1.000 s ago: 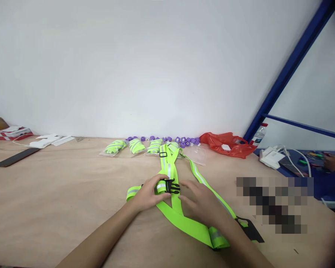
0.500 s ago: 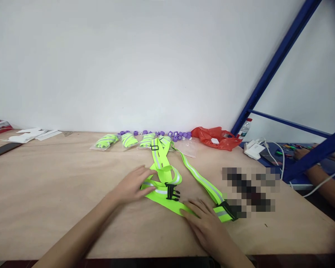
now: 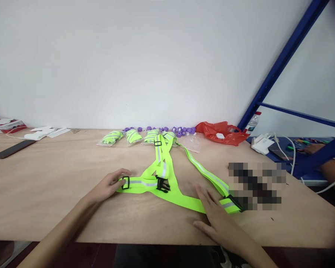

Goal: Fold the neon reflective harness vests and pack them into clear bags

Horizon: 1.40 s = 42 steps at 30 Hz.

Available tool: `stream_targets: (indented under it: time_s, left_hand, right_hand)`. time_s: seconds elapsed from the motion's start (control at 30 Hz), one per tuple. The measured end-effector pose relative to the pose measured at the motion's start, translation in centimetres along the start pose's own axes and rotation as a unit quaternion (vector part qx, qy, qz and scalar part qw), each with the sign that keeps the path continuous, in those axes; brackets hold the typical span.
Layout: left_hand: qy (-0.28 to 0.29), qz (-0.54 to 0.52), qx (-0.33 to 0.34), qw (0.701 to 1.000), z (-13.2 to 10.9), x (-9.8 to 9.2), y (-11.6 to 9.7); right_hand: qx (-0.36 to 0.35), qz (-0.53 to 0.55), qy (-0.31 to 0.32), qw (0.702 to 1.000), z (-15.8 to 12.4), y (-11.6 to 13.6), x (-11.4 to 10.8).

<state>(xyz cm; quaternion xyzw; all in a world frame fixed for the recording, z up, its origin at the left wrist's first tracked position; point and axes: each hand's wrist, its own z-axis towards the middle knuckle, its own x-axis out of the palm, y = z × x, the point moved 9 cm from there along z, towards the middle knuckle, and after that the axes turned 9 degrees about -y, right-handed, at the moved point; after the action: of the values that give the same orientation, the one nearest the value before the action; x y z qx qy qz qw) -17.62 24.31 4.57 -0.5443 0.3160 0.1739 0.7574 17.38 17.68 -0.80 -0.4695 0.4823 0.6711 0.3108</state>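
Observation:
A neon-yellow reflective vest of elastic straps [image 3: 181, 200] with silver stripes lies spread on the wooden table. My left hand [image 3: 107, 186] grips its left end, thumb on the strap beside a black slider [image 3: 125, 182]. A black buckle [image 3: 162, 184] with its prongs showing rests mid-strap. My right hand [image 3: 216, 216] lies over the right part of the vest, fingers stretched out and thumb apart, resting on the band. Another black buckle [image 3: 236, 203] is at the vest's right corner. A second slider [image 3: 158, 143] sits on the upper strap.
Bagged folded vests [image 3: 112, 137] line the back, near purple rolls [image 3: 181, 131] and a red plastic bag [image 3: 222, 133]. A bottle [image 3: 252, 123], white adapter [image 3: 261, 144] and blue metal frame [image 3: 284, 59] stand right. Another person's arm [image 3: 333, 173] is beyond. A dark bar [image 3: 12, 149] lies left.
My left hand has drawn the left strap out to the left, straightening it and carrying the mid-strap buckle along. My right hand has shifted right over the band. The view has moved slightly.

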Motion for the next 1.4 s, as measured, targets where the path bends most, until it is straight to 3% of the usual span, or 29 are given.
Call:
stream_targets:
  time_s: [0.23,0.37,0.5,0.7,0.9,1.03,1.17,1.23,1.3,1.4]
  left_hand:
    - [0.041,0.072,0.029,0.996,-1.2,-0.3,1.2]
    - [0.042,0.057,0.037,0.997,-2.0,-1.1,1.4]
    - [0.035,0.081,0.024,0.996,-2.8,-1.9,1.8]
    - [0.006,0.122,0.008,0.992,-3.5,-2.6,2.1]
    - [-0.01,0.168,-0.025,0.985,-5.7,-2.4,2.2]
    - [-0.045,0.189,-0.041,0.98,-7.4,-2.6,1.9]
    - [-0.067,0.186,-0.048,0.979,-7.5,-2.7,1.4]
    - [-0.094,0.193,-0.037,0.976,-7.2,-3.2,0.9]
    - [-0.157,0.207,0.002,0.966,-7.1,-4.2,-0.4]
    - [-0.265,0.189,0.095,0.941,-7.7,-4.7,-4.2]
  right_hand:
    - [0.031,-0.003,-0.001,1.0,0.3,-1.6,-0.3]
    - [-0.037,-0.025,-0.001,0.999,0.5,-0.6,-0.6]
    - [-0.092,-0.05,-0.034,0.994,0.6,-0.4,-0.8]
    - [-0.073,-0.083,-0.054,0.992,0.5,-2.2,-0.6]
    - [-0.068,-0.076,-0.077,0.992,-0.1,-2.2,-1.4]
    - [-0.054,-0.026,-0.129,0.99,-0.9,-2.4,-2.6]
    - [-0.079,0.002,-0.264,0.961,-2.7,-2.9,-6.0]
    - [-0.043,-0.007,-0.345,0.937,-4.1,-4.4,-8.3]
    - [0.041,-0.022,-0.406,0.913,-5.8,-7.0,-10.2]
    - [0.204,-0.044,-0.418,0.884,-8.3,-11.5,-11.1]
